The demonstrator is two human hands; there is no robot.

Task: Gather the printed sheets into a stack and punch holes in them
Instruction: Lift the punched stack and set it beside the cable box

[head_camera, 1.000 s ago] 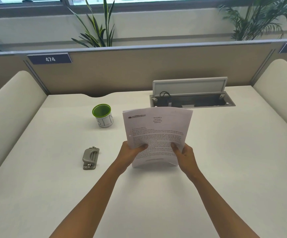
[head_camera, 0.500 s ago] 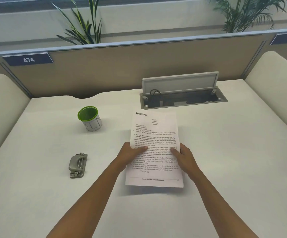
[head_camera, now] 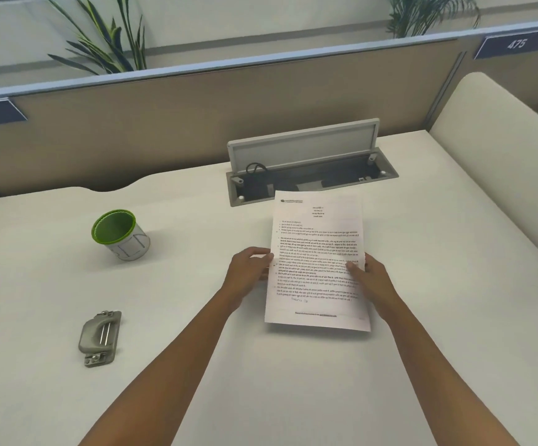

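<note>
A stack of printed sheets (head_camera: 317,239) lies nearly flat over the white desk, text side up, right of centre. My left hand (head_camera: 250,272) grips its left edge, thumb on top. My right hand (head_camera: 369,278) grips the right edge, thumb pressed on the text. A grey metal hole punch (head_camera: 100,338) rests on the desk at the lower left, well apart from both hands.
A white cup with a green rim (head_camera: 121,235) stands at the left. An open cable box with a raised grey lid (head_camera: 306,169) sits just behind the sheets. A tan partition (head_camera: 196,120) closes the desk's far side; cream padded dividers (head_camera: 499,162) flank it.
The sheets went from upright and bowed to lying nearly flat over the desk, held by both hands throughout. The view shifted right, so the punch and cup sit further left.
</note>
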